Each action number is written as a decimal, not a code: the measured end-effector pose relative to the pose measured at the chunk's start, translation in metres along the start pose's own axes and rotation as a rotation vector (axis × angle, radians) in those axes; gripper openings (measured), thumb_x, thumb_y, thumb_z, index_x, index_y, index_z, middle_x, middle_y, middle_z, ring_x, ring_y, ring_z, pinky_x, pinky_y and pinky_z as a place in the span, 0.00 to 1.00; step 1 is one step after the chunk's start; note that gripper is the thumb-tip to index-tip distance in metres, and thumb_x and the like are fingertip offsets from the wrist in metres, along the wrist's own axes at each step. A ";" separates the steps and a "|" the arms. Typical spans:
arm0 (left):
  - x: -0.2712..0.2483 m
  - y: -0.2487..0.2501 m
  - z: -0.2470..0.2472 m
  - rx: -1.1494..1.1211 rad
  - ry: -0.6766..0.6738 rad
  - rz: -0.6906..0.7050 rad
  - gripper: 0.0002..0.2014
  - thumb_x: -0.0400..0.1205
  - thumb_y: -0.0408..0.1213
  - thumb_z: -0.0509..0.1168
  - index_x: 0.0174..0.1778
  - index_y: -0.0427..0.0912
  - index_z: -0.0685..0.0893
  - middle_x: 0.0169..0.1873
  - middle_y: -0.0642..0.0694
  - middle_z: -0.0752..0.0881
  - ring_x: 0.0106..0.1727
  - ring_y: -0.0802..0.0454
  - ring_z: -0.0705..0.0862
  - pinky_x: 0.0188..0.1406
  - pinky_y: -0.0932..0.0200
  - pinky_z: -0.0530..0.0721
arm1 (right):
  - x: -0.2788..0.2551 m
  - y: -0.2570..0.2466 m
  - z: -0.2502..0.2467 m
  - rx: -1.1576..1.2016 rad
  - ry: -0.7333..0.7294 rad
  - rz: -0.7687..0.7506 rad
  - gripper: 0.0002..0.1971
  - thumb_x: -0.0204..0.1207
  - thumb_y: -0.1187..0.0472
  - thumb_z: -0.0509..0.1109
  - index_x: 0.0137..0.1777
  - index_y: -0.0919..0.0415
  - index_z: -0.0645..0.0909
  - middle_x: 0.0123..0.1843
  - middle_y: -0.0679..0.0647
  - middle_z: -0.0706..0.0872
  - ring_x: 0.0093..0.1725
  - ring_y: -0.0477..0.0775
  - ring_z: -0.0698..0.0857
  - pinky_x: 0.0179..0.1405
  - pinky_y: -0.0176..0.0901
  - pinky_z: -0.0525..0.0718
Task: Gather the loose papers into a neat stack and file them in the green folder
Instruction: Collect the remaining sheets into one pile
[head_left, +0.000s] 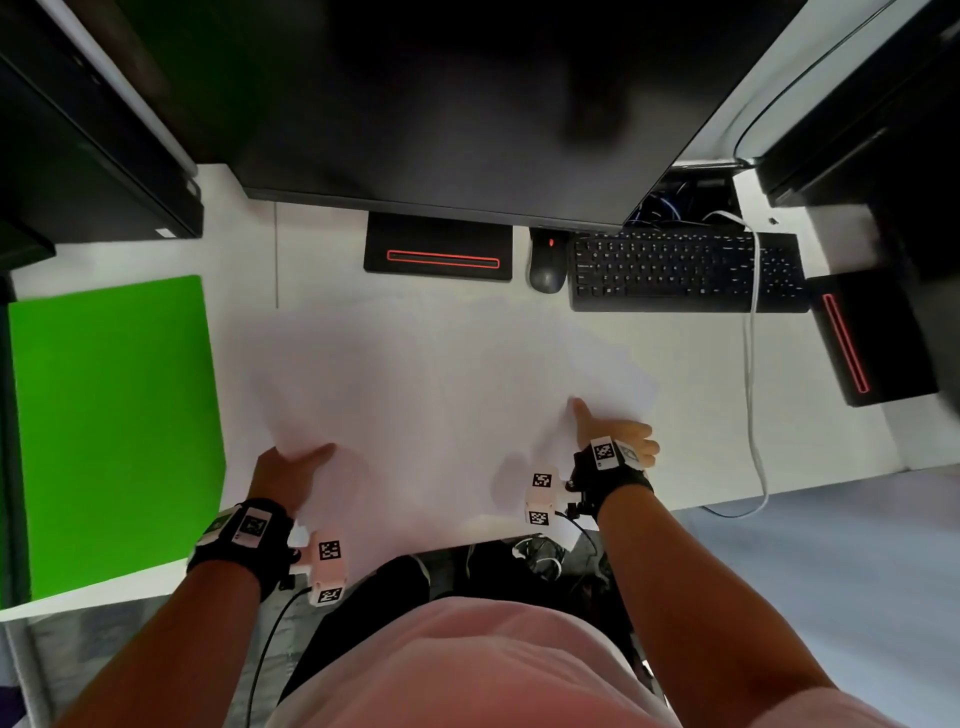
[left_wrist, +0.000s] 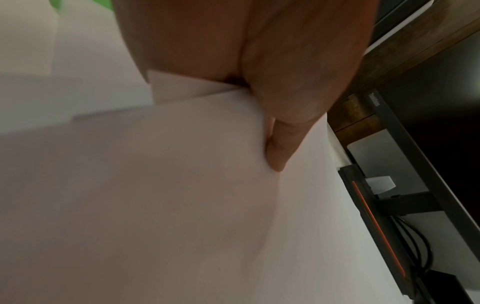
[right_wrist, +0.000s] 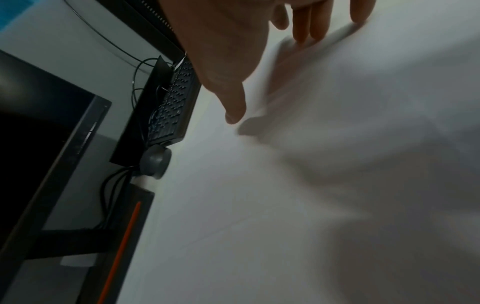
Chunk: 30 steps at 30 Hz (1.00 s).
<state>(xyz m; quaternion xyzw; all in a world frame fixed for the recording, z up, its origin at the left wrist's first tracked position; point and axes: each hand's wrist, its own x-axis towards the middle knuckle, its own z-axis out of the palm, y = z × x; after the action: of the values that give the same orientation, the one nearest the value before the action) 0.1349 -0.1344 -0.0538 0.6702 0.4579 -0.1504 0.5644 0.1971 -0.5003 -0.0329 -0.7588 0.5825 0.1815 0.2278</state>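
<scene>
The papers (head_left: 441, 395) lie spread, overlapping, on the tabletop (head_left: 810, 441). The left hand (head_left: 291, 467) pinches a sheet's edge; the right hand (head_left: 613, 431) rests spread on the sheets. The green folder (head_left: 114, 431) lies closed at the left. Stacking has barely begun; filing remains.

loose papers (head_left: 441, 395): white, spread overlapping across desk centre (edges faint) | green folder (head_left: 114, 431): closed, flat, desk's left side
</scene>
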 end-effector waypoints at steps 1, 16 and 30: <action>0.001 0.000 0.000 0.013 0.004 -0.001 0.23 0.72 0.34 0.77 0.61 0.27 0.84 0.54 0.30 0.88 0.55 0.34 0.87 0.58 0.43 0.84 | -0.002 -0.004 0.000 -0.009 -0.030 -0.009 0.52 0.58 0.28 0.74 0.72 0.66 0.66 0.70 0.64 0.72 0.70 0.66 0.72 0.68 0.58 0.71; -0.005 0.006 0.007 0.075 -0.011 0.003 0.20 0.73 0.32 0.76 0.59 0.28 0.84 0.49 0.34 0.87 0.48 0.40 0.86 0.55 0.47 0.84 | -0.061 -0.041 0.036 -0.189 -0.135 -0.236 0.50 0.54 0.32 0.79 0.69 0.66 0.71 0.67 0.60 0.69 0.67 0.62 0.70 0.63 0.60 0.75; -0.005 0.004 0.011 0.069 0.003 0.006 0.20 0.73 0.34 0.77 0.58 0.29 0.85 0.53 0.30 0.88 0.49 0.39 0.87 0.58 0.44 0.85 | -0.070 -0.044 0.039 -0.152 -0.272 -0.228 0.46 0.56 0.38 0.81 0.70 0.61 0.70 0.70 0.59 0.78 0.72 0.64 0.72 0.67 0.62 0.74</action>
<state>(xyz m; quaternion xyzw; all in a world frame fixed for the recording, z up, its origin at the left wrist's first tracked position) 0.1388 -0.1464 -0.0509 0.6908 0.4515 -0.1635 0.5406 0.2217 -0.4128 -0.0219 -0.8035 0.4412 0.2989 0.2654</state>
